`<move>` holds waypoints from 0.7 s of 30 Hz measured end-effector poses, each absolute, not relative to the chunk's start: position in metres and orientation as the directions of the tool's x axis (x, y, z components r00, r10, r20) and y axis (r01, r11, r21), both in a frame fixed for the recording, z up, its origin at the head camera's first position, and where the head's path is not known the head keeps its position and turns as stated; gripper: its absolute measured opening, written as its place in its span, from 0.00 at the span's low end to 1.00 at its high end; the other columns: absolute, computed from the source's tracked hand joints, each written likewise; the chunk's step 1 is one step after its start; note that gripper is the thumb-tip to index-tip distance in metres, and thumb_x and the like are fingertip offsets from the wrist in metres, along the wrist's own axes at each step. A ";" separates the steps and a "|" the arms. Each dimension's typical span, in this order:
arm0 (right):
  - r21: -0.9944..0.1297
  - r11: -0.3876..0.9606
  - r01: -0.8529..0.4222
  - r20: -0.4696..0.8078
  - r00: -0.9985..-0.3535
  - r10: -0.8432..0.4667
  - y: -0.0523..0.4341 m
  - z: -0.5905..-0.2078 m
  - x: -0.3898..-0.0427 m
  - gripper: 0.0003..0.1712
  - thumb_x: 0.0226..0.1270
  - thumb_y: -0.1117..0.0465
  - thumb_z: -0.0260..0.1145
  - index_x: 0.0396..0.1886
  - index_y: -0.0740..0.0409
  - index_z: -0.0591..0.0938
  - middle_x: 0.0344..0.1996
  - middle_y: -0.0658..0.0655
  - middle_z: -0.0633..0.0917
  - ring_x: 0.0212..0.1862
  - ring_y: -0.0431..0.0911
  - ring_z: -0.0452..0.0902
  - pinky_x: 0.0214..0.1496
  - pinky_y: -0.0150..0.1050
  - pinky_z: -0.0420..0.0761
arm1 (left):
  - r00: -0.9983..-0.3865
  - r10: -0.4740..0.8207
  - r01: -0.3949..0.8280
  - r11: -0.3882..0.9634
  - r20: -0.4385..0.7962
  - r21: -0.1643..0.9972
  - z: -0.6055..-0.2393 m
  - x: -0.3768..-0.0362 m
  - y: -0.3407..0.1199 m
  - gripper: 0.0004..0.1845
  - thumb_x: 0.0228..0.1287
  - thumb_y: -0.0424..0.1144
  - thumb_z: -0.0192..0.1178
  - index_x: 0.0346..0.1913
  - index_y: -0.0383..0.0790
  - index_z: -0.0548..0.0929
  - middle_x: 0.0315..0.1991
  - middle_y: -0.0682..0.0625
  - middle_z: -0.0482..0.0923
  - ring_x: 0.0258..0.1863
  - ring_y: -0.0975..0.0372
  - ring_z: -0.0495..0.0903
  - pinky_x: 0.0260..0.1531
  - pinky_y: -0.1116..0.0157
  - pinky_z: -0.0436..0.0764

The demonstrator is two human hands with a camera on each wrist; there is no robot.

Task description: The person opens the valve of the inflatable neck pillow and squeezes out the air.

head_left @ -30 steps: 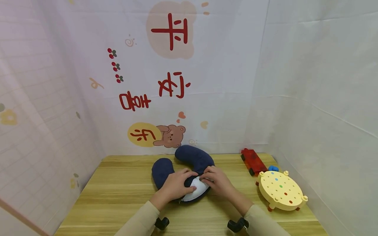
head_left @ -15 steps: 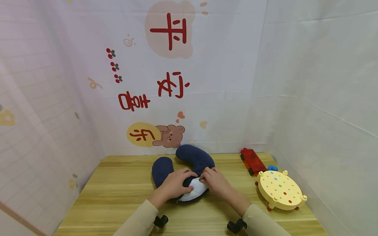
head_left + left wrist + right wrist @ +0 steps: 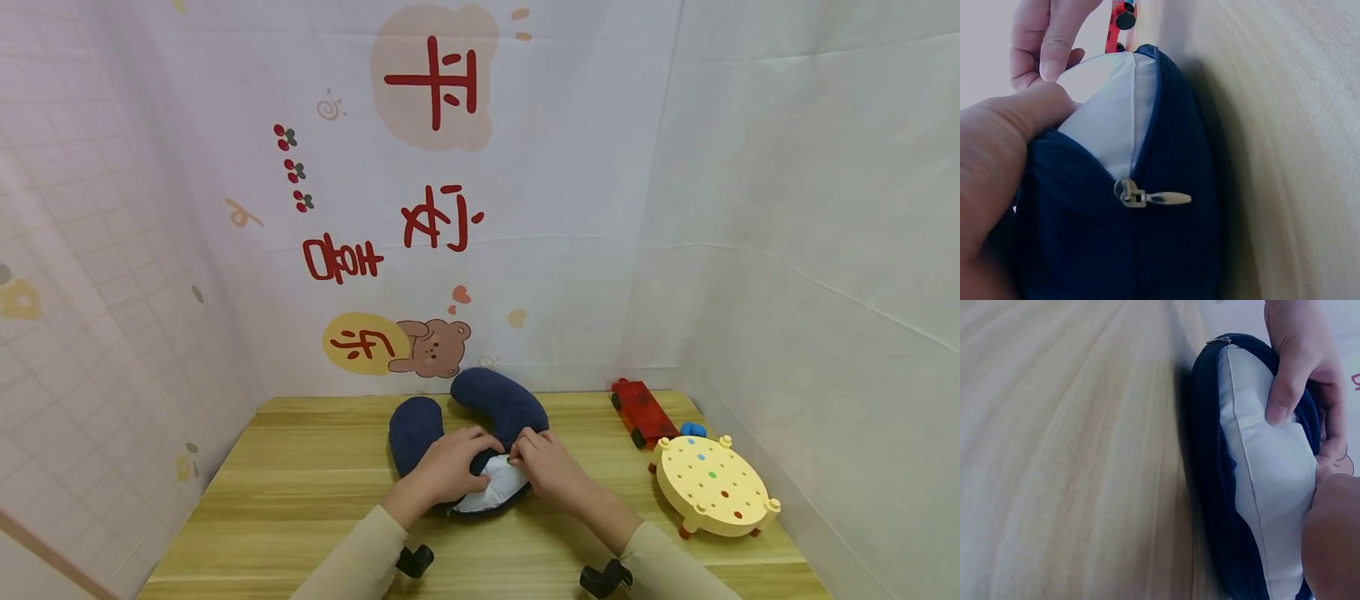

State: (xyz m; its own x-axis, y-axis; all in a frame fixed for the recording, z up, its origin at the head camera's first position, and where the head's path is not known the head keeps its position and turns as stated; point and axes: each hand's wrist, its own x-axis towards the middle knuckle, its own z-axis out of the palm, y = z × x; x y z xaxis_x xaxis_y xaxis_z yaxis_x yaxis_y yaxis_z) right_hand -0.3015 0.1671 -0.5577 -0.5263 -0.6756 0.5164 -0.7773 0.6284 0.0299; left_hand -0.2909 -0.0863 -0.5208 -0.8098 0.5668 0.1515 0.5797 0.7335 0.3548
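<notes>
A navy U-shaped neck pillow lies on the table, its curved end toward the person. Its zipper gapes along that end and bares the white inner cushion. My left hand grips the edge of the navy cover, with its thumb against the white cushion. At the other side of the opening my right hand pinches the cover's edge; what exactly lies between its fingertips is hidden. The metal zipper pull sits at the left end of the opening, and neither hand touches it.
To the right, a red toy car and a small blue object lie behind a yellow round toy with short legs. Printed white cloth hangs behind and at both sides of the wooden table.
The right hand's fingers have drawn closer together at the cover's edge. The pillow has barely shifted, and the left hand keeps its hold.
</notes>
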 end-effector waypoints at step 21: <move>0.142 0.560 -0.816 0.444 -0.453 -0.773 0.174 -0.539 -0.299 0.08 0.71 0.61 0.80 0.47 0.50 0.90 0.41 0.47 0.81 0.41 0.41 0.80 0.46 0.39 0.78 | -0.796 0.582 0.600 0.725 0.165 0.337 -0.526 -0.289 -0.085 0.24 0.67 0.47 0.78 0.65 0.62 0.87 0.59 0.60 0.80 0.60 0.60 0.80 0.53 0.56 0.83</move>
State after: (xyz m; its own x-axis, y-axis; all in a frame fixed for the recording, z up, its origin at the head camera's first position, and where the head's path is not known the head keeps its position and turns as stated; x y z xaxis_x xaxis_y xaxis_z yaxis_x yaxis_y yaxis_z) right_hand -0.2992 0.1735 -0.5394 -0.4532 -0.7730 0.4441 -0.8161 0.5601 0.1421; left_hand -0.2895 -0.0855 -0.5257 -0.7960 0.5824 0.1647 0.6003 0.7251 0.3373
